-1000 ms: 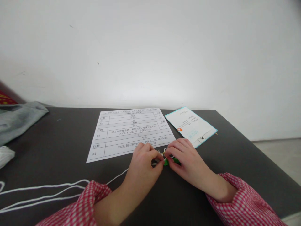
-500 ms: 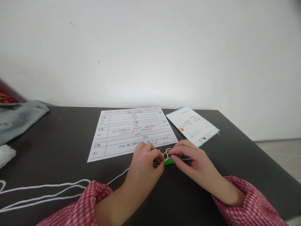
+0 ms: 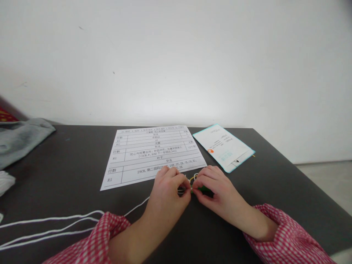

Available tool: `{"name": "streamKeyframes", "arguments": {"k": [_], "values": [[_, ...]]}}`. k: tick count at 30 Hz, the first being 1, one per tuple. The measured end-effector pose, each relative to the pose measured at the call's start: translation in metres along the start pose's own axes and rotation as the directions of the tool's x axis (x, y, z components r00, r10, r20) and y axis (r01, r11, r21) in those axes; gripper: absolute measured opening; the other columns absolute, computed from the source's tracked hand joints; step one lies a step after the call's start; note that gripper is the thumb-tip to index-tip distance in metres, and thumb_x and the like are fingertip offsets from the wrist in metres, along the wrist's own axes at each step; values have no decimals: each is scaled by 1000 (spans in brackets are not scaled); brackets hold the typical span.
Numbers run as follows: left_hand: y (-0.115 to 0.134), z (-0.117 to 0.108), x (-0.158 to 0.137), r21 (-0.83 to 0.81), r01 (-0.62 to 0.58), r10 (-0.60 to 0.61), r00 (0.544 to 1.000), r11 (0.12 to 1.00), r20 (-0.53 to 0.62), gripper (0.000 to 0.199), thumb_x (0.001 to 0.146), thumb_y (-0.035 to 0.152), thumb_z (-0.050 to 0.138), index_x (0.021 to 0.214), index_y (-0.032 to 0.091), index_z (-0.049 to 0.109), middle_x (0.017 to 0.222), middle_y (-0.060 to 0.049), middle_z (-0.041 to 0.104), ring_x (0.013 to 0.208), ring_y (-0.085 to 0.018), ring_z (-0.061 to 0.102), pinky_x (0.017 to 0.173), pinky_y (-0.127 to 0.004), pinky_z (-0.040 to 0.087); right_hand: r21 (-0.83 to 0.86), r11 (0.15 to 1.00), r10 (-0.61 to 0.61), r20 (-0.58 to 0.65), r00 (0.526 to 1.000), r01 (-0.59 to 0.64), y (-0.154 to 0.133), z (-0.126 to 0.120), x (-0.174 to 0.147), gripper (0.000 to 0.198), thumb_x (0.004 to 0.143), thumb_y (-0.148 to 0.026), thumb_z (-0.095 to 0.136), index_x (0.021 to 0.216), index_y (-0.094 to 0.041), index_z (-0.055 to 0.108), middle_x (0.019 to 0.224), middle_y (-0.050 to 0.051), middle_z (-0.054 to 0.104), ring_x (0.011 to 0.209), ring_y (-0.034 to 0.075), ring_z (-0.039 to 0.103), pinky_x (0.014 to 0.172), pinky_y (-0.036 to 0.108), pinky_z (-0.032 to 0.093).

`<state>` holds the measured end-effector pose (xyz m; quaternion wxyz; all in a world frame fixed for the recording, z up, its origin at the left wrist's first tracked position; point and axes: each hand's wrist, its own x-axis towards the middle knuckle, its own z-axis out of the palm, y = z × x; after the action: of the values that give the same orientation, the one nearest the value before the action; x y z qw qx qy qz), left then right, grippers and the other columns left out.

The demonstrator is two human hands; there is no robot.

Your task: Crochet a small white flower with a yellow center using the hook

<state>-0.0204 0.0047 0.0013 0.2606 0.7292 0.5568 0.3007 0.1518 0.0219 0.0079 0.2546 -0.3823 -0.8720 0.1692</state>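
Observation:
My left hand is closed in a pinch on white yarn, just in front of the printed sheet. The fingertips of my right hand are pinched on the yarn too, almost touching the left ones. A small loop of white yarn and a bit of yellow strand stand up between the two hands. Under my right fingers shows part of a green piece; the fingers hide most of it, and I cannot tell its kind. A white strand runs back past my left wrist.
A printed sheet with a table of text lies ahead on the dark table. Right of it is a blue-edged card. At far left are a white yarn ball, long yarn strands and a grey cloth. The wall stands behind.
My right hand has moved left, and its fingertips have closed together against my left fingertips. The green piece is now more covered. My left hand stays nearly in place.

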Motion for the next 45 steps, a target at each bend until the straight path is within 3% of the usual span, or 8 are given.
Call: {"name": "streamKeyframes", "arguments": {"k": [6,20,28,34,37,40,45], "values": [[0,0,0,3,1,-1,1000,1000,-4,17,70,3,62,62,18,64,70,-2,62,80,-22,53,76,-38,43,33,999,30,-4,1000,-30,-1,-5,1,18,78,-4,61,79,-21,63,76,1,64,76,19,58,69,33,45],[0,-1,0,25,-12,12,1000,1000,-7,20,71,2,62,64,21,64,73,-2,63,82,-23,53,76,-38,43,43,996,70,47,996,-72,-2,0,3,20,75,-1,64,71,-20,60,71,-1,63,73,17,58,68,32,45],[0,-1,-2,33,-6,6,1000,999,12,19,73,3,61,65,19,64,74,-3,61,84,-23,52,78,-38,42,12,1000,24,16,1000,-24,-2,4,2,22,71,1,57,68,-20,52,69,-1,58,71,17,54,66,31,42],[4,-3,-6,32,21,-21,1000,999,11,18,75,4,59,73,21,65,82,-2,63,89,-23,53,81,-38,43,-28,1000,-1,-4,1000,1,0,7,-2,19,76,-3,55,69,-21,51,69,0,59,70,19,54,65,33,41],[11,-10,-14,30,76,-77,997,997,14,17,78,5,56,78,20,65,83,-2,64,86,-22,56,78,-35,45,-20,1000,-24,5,1000,24,0,6,-3,18,79,-6,55,69,-21,52,67,0,58,68,18,54,64,32,41],[22,-12,-31,29,200,-201,979,979,30,16,81,9,55,74,20,62,75,0,62,71,-18,57,64,-30,44,5,997,-73,30,997,73,-2,3,-5,17,80,-8,55,71,-22,54,66,-1,56,66,18,53,63,32,41],[36,5,-57,-83,344,-346,938,935,-10,16,80,8,55,75,21,63,73,2,63,61,-14,57,55,-26,43,35,984,-177,84,981,174,1,-1,-9,16,80,-9,57,72,-22,54,64,-1,55,63,17,52,61,31,40]]}}
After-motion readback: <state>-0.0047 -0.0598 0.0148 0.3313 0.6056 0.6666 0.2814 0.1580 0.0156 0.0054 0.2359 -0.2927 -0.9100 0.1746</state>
